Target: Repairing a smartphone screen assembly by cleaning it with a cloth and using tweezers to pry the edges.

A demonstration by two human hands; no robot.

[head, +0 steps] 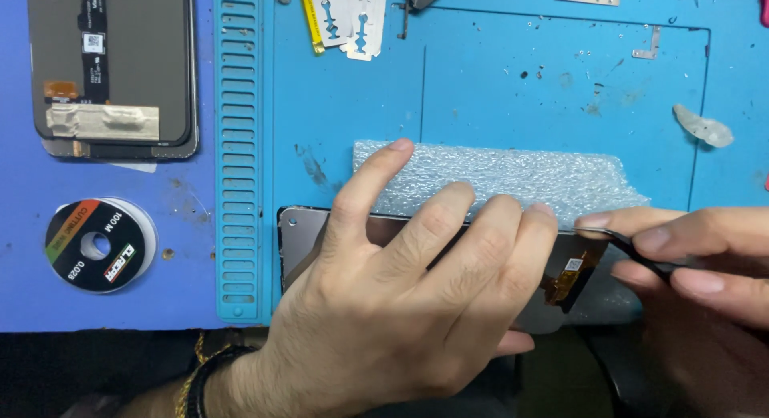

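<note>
light: bright, even, from above | shadows: soft and small under the hands (400,306) | glare: none | focus: sharp, bottom edge dark

spare phone screen (112,69) top left, wire spool (99,245), razor blades (352,21), blue mat (497,89)

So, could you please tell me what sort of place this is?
Probably a phone repair bench: a blue silicone repair mat, a spare phone screen lying face down, and razor blades beside a spool of cutting wire.
</note>
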